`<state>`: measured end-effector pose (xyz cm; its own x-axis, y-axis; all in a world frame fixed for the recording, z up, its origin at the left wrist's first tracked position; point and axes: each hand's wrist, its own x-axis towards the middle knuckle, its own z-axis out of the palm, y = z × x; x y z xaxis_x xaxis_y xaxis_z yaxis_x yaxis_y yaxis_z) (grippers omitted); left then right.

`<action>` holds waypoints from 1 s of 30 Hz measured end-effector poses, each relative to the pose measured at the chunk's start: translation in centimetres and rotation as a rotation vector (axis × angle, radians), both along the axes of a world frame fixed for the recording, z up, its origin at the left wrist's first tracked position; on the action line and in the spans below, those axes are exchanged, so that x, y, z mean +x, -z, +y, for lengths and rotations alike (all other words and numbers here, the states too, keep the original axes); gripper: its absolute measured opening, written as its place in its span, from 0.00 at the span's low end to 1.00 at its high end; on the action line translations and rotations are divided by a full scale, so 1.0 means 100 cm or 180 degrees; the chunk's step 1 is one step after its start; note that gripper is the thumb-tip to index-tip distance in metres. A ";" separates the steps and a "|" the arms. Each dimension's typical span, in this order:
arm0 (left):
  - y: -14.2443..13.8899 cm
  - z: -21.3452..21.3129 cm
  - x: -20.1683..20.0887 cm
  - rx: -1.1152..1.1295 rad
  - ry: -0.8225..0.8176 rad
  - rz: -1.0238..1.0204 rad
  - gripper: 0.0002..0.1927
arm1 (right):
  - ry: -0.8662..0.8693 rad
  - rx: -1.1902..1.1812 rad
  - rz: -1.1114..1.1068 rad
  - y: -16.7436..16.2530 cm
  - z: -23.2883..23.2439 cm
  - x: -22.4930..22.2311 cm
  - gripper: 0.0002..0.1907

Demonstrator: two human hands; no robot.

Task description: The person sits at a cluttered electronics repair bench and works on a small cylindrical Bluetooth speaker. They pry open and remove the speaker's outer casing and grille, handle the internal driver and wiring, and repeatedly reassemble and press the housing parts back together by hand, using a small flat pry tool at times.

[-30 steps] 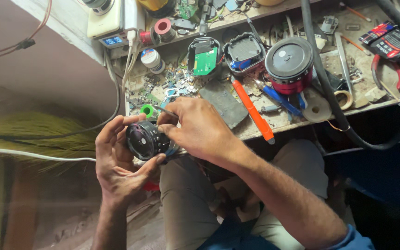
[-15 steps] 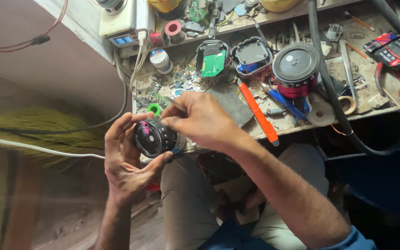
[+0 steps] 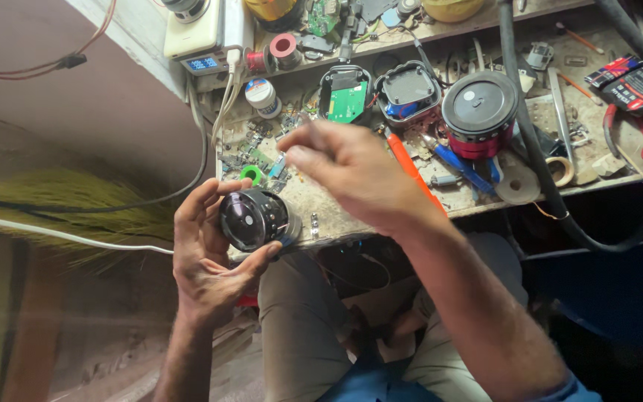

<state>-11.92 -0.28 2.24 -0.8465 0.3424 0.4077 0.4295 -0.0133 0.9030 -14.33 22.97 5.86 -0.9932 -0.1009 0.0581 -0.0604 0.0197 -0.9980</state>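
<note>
The round black speaker [image 3: 254, 219] sits gripped in our left hand [image 3: 210, 257], just off the surface [image 3: 351, 212] edge, its dark face turned up toward us. Our right hand [image 3: 347, 175] hovers above it, blurred; we cannot tell whether its pinched fingers hold anything. Opened speaker shells [image 3: 407, 93] beyond the speaker suggest repair work is midway.
</note>
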 end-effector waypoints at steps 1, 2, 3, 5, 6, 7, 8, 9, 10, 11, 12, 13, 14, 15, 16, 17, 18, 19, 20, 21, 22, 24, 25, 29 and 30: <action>-0.001 0.000 0.000 -0.0096 -0.0030 -0.0002 0.50 | 0.0147 -0.0266 -0.0085 -0.002 0.006 0.004 0.12; -0.002 -0.001 0.000 -0.0190 -0.0060 -0.0006 0.50 | 0.0195 -0.0651 -0.0154 -0.004 0.012 0.009 0.13; -0.002 0.000 0.000 -0.0282 -0.0091 -0.0007 0.50 | 0.0241 -0.1035 -0.0221 -0.006 0.019 0.013 0.14; -0.004 0.000 -0.001 -0.0335 -0.0084 0.0046 0.50 | 0.0259 -0.1026 -0.0149 -0.004 0.020 0.016 0.14; -0.005 0.000 -0.001 -0.0365 -0.0080 0.0074 0.50 | 0.0238 -0.0634 -0.0014 -0.002 0.016 0.016 0.14; -0.005 0.000 0.000 -0.0306 -0.0063 0.0047 0.50 | 0.0223 -0.0242 0.0118 0.000 0.014 0.017 0.14; -0.005 0.000 0.000 -0.0247 -0.0038 0.0018 0.50 | 0.0155 0.0133 0.0328 0.002 0.011 0.016 0.14; -0.005 0.001 0.001 -0.0187 -0.0007 -0.0012 0.50 | 0.0092 0.0511 0.0534 0.004 0.005 0.015 0.15; -0.005 0.002 0.001 -0.0201 -0.0020 0.0080 0.51 | 0.0031 0.0892 0.0738 0.006 0.002 0.013 0.15; -0.004 0.002 0.000 -0.0214 -0.0038 0.0177 0.51 | 0.0014 0.0159 0.0338 0.008 0.000 0.010 0.16; -0.003 0.002 0.000 -0.0227 -0.0064 0.0276 0.52 | -0.0009 -0.0576 -0.0061 0.009 -0.001 0.006 0.17; -0.002 0.002 -0.001 -0.0193 -0.0046 0.0294 0.52 | -0.0038 -0.1312 -0.0465 0.010 -0.002 0.003 0.18; -0.002 0.002 -0.002 -0.0163 -0.0031 0.0309 0.52 | 0.0094 -0.1307 -0.0263 0.010 0.001 0.001 0.19; -0.001 0.001 -0.002 -0.0140 -0.0015 0.0322 0.52 | 0.0225 -0.1310 -0.0063 0.011 0.005 0.001 0.21; -0.001 0.000 -0.002 -0.0138 -0.0019 0.0301 0.52 | 0.0364 -0.1315 0.0135 0.012 0.007 0.001 0.23; 0.000 0.000 -0.002 -0.0130 -0.0013 0.0278 0.53 | 0.0512 -0.1079 0.0067 0.014 0.009 0.002 0.25; 0.001 0.000 -0.002 -0.0115 -0.0001 0.0253 0.53 | 0.0663 -0.0834 -0.0007 0.015 0.011 0.003 0.27; 0.002 0.000 -0.002 -0.0080 0.0026 0.0237 0.53 | 0.0810 -0.0586 -0.0083 0.017 0.013 0.005 0.30; 0.003 0.000 -0.002 -0.0044 0.0047 0.0222 0.53 | 0.0668 -0.0805 -0.0036 0.018 0.015 0.007 0.28; 0.004 0.000 -0.002 -0.0013 0.0059 0.0208 0.53 | 0.0516 -0.1029 0.0008 0.020 0.015 0.008 0.26; 0.005 0.000 -0.003 -0.0015 0.0047 0.0227 0.53 | 0.0355 -0.1255 0.0049 0.021 0.014 0.008 0.25; 0.006 0.001 -0.004 -0.0024 0.0015 0.0264 0.53 | 0.0313 -0.1124 0.0355 0.023 0.011 0.011 0.17; 0.007 0.000 -0.004 -0.0034 0.0007 0.0281 0.54 | 0.0292 -0.1059 0.0507 0.023 0.010 0.013 0.14; 0.008 0.000 -0.005 -0.0037 0.0010 0.0313 0.54 | 0.0034 -0.0742 0.0609 0.018 0.012 0.023 0.10; 0.008 0.000 -0.005 -0.0029 0.0014 0.0311 0.54 | 0.0003 -0.0735 0.0557 0.016 0.013 0.025 0.11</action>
